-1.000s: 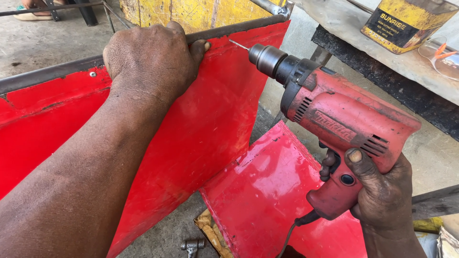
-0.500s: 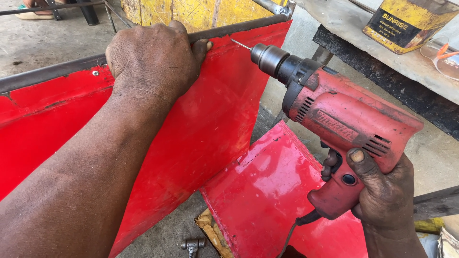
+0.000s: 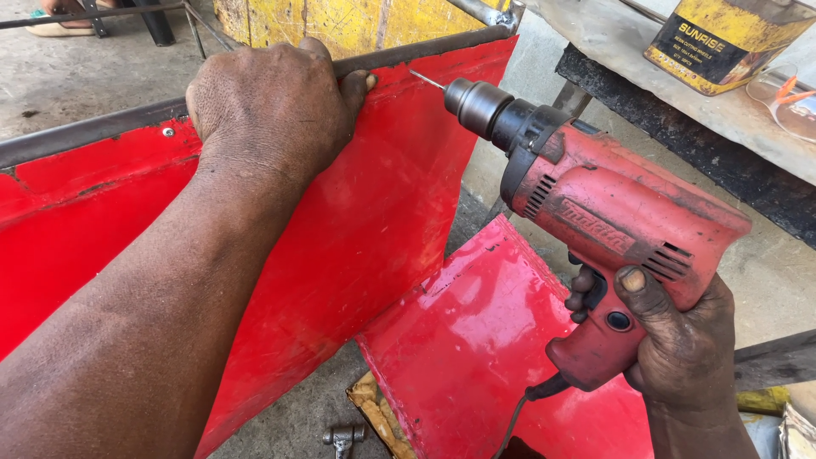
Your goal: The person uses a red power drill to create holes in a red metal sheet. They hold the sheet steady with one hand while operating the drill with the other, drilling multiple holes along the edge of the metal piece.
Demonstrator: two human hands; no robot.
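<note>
**A:** ok so what's each hand doing here?

**B:** The left hand [image 3: 272, 106] is pressed flat on top of the big glossy red sheet-metal panel [image 3: 365, 221], fingers curled over the panel's upper edge where the dark steel bar [image 3: 93, 129] runs along it. It's clamping down on that edge, not pinching anything loose.

**A:** and the drill?

**B:** The right hand [image 3: 680, 340] is wrapped tight round the pistol grip of the worn red corded electric drill [image 3: 595, 221], thumb up on the side of the body, a finger by the trigger — can't tell if it's squeezed. The drill sits right of the panel, tilted so the nose aims up and left at it.

**A:** is the bit in the metal?

**B:** The thin silver drill bit [image 3: 427, 80] points at the panel's top edge, just right of the left hand's fingertips. Tip looks to be touching or a hair off — too thin to call.

**A:** anything else around the panel?

**B:** Below and right of it there's a second smaller red sheet-metal piece [image 3: 476, 340] lying flatter, under the drill. A small grey metal fitting [image 3: 344, 437] sits on the concrete below the panel. Behind the panel's top edge is a chipped yellow-painted surface [image 3: 340, 21], and off to the upper right a yellow-and-black rectangular tin can [image 3: 722, 38] stands on a grey ledge [image 3: 612, 34].
</note>
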